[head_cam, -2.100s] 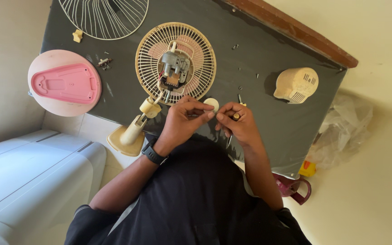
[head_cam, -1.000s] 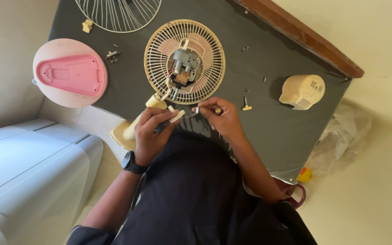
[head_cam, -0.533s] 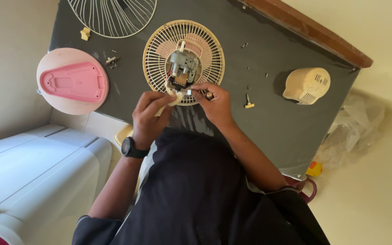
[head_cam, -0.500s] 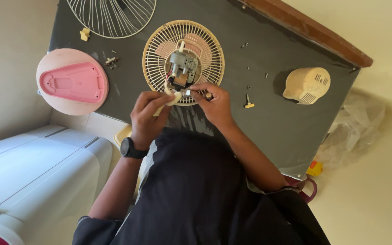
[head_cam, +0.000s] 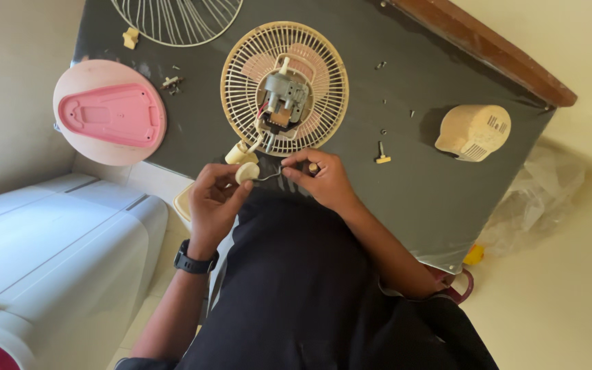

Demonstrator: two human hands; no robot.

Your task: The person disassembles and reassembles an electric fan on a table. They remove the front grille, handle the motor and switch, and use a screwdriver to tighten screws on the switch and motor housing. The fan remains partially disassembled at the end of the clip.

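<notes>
Dark grey matting covers the table [head_cam: 447, 171], where a cream fan guard [head_cam: 284, 88] lies flat with its motor [head_cam: 284, 96] facing up. Just below the guard, at the near edge, the left hand [head_cam: 214, 199] pinches a small cream knob [head_cam: 247, 172], and the right hand [head_cam: 323, 179] closes its fingertips on a thin wire [head_cam: 268, 175] running sideways from knob to fingers. Both hands sit close together over the table's edge. Open mat stretches right toward a cream housing [head_cam: 473, 131], with a small screw [head_cam: 381, 153] between. Left lies a pink base [head_cam: 109, 113]; a wire grille [head_cam: 176, 19] rests at the far edge.
</notes>
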